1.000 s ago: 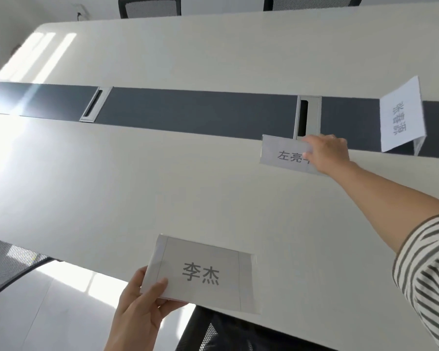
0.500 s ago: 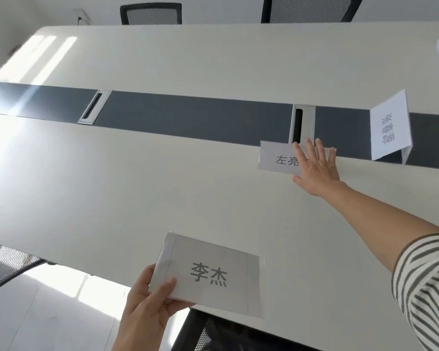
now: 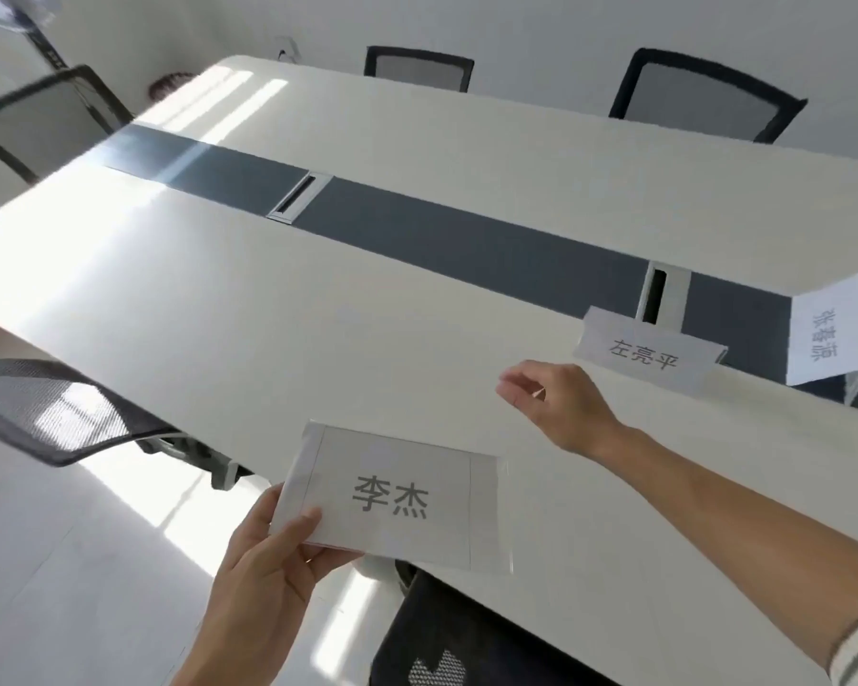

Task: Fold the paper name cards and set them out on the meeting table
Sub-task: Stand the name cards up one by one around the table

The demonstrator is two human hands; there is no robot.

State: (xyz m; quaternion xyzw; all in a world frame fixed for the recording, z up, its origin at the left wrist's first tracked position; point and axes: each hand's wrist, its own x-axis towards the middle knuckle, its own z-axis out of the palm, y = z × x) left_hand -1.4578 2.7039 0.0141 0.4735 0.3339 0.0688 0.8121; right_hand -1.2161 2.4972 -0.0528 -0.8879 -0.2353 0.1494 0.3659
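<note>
Now left hand (image 3: 268, 566) grips flat name card (image 3: 397, 497) by left edge, over near table (image 3: 278, 349) edge. Right hand (image 3: 556, 403) empty, fingers loosely curled, above table near folded card (image 3: 650, 354) standing by dark strip (image 3: 466, 240).

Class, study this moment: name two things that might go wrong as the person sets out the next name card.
1. The left hand pinches the flat 李杰 card by one corner beyond the table edge, so it might slip to the floor.
2. The standing 左亮平 card is close to the free right hand, which might knock it.
</note>
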